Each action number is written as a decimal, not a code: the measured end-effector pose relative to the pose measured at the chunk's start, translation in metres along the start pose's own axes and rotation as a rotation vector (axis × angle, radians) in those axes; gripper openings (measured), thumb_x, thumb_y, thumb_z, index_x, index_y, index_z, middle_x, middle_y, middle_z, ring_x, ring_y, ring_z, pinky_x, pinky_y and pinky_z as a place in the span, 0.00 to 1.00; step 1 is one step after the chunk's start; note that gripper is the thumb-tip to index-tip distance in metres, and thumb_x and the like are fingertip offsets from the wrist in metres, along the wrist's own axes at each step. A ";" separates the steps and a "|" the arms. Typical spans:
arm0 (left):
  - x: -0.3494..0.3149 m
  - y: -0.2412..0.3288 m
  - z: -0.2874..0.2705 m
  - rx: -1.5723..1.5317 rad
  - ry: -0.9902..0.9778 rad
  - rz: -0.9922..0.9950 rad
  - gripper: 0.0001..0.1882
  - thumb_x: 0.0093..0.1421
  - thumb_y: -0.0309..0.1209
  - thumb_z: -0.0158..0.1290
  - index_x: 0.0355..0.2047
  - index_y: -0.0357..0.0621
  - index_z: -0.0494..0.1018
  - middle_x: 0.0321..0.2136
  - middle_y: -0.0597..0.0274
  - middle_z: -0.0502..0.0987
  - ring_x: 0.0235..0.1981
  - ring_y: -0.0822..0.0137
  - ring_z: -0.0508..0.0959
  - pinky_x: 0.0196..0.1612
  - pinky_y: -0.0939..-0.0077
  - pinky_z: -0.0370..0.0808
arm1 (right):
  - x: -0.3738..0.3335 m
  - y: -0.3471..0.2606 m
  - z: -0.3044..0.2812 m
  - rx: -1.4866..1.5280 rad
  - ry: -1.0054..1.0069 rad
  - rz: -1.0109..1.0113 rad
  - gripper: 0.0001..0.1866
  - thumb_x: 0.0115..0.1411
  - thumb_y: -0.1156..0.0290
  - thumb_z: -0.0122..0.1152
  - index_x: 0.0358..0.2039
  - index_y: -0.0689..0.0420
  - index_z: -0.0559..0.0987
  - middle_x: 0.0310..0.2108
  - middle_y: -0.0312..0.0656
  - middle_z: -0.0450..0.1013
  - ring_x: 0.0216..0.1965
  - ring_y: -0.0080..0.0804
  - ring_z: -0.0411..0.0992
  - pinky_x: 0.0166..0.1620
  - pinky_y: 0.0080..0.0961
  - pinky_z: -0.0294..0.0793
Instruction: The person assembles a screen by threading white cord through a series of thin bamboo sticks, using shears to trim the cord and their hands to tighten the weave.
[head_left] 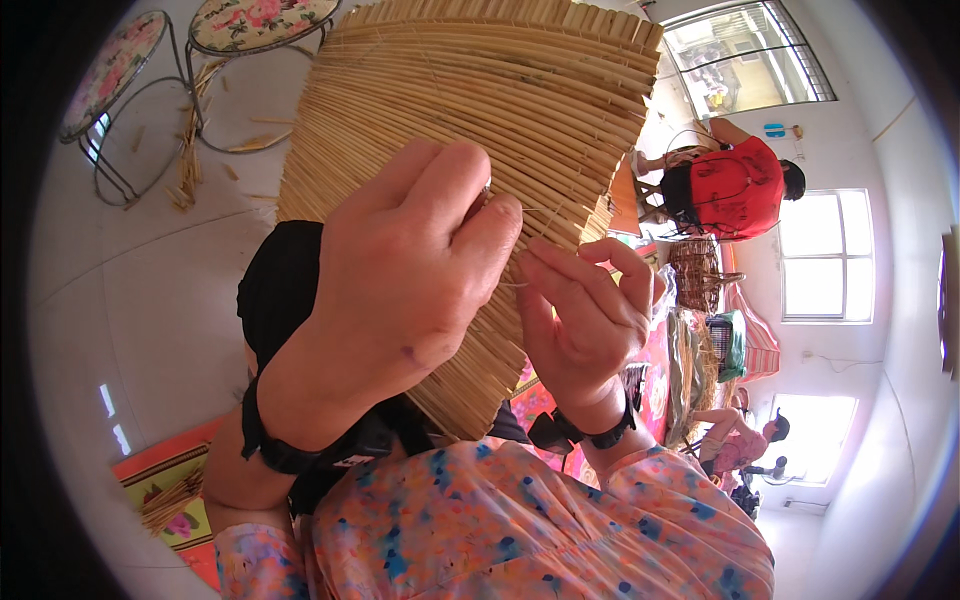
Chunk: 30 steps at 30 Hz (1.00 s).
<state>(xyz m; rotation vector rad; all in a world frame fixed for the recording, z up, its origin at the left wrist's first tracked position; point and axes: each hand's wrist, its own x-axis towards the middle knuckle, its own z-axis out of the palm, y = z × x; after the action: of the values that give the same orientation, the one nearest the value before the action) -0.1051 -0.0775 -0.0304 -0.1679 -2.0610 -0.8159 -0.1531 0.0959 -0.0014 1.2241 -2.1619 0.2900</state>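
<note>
A mat of straw-coloured reed stalks (480, 80), laid side by side and bound with thin thread, spreads in front of me and reaches down to my lap. My left hand (410, 260) is closed above its middle, thumb pressed to the bent forefinger. A tiny shiny bit shows between them, too small to name. Close beside it, my right hand (590, 310) pinches at the mat's right part, where a pale thread (514, 285) loops by the fingertips. The other fingers of the right hand are curled. Both wrists wear black bands.
Two flower-patterned stools (262, 22) stand at the far left, with loose stalks (188, 170) on the floor. At the right, a person in red (735, 190) sits by a wicker basket (695, 272). Another person (735, 440) sits farther back. A patterned mat (180, 490) lies lower left.
</note>
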 end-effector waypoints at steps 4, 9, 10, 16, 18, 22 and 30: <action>0.009 0.001 -0.004 0.027 -0.034 0.038 0.13 0.41 0.17 0.55 0.31 0.37 0.75 0.25 0.58 0.64 0.26 0.59 0.70 0.25 0.69 0.69 | 0.002 0.003 -0.001 0.063 0.003 0.007 0.10 0.41 0.74 0.70 0.28 0.49 0.84 0.34 0.26 0.79 0.37 0.29 0.72 0.38 0.23 0.66; 0.020 0.002 -0.015 0.051 -0.148 0.018 0.10 0.45 0.16 0.56 0.30 0.37 0.74 0.25 0.58 0.65 0.26 0.56 0.71 0.26 0.66 0.69 | -0.001 0.009 -0.002 0.296 0.096 -0.007 0.14 0.40 0.80 0.68 0.31 0.56 0.82 0.36 0.37 0.78 0.37 0.36 0.73 0.38 0.28 0.73; 0.022 0.003 -0.017 0.060 -0.183 0.015 0.10 0.46 0.16 0.56 0.30 0.37 0.74 0.25 0.57 0.65 0.26 0.56 0.71 0.27 0.65 0.69 | -0.005 0.008 -0.002 0.350 0.133 0.026 0.15 0.39 0.81 0.67 0.32 0.57 0.82 0.37 0.40 0.77 0.37 0.38 0.73 0.38 0.29 0.75; 0.034 0.008 -0.027 0.113 -0.383 -0.011 0.07 0.50 0.18 0.56 0.30 0.39 0.73 0.25 0.56 0.67 0.27 0.53 0.72 0.28 0.63 0.70 | -0.028 0.018 0.010 0.599 0.122 0.461 0.19 0.52 0.80 0.59 0.47 0.61 0.77 0.42 0.47 0.76 0.37 0.37 0.74 0.39 0.27 0.73; 0.039 0.012 -0.028 0.139 -0.448 0.006 0.06 0.51 0.18 0.55 0.30 0.39 0.73 0.25 0.56 0.67 0.26 0.54 0.72 0.27 0.63 0.69 | -0.030 0.021 0.018 0.755 0.080 0.513 0.17 0.55 0.78 0.57 0.47 0.60 0.77 0.42 0.46 0.76 0.37 0.35 0.74 0.38 0.27 0.72; 0.044 0.015 -0.029 0.111 -0.517 -0.041 0.04 0.54 0.19 0.53 0.31 0.39 0.72 0.23 0.55 0.70 0.22 0.54 0.73 0.24 0.65 0.68 | -0.033 0.014 0.034 1.036 0.127 0.536 0.18 0.60 0.72 0.56 0.51 0.60 0.75 0.43 0.46 0.75 0.38 0.33 0.73 0.37 0.25 0.71; 0.055 0.016 -0.034 -0.022 -0.641 -0.190 0.05 0.56 0.19 0.54 0.33 0.37 0.75 0.21 0.56 0.75 0.20 0.67 0.74 0.26 0.78 0.69 | -0.033 0.005 0.046 1.290 0.238 0.550 0.19 0.61 0.72 0.55 0.53 0.60 0.74 0.44 0.45 0.72 0.38 0.30 0.71 0.38 0.24 0.71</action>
<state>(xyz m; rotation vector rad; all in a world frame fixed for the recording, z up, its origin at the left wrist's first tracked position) -0.1084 -0.0955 0.0339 -0.2755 -2.7006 -0.9890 -0.1644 0.0993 -0.0573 0.9869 -1.9762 2.1621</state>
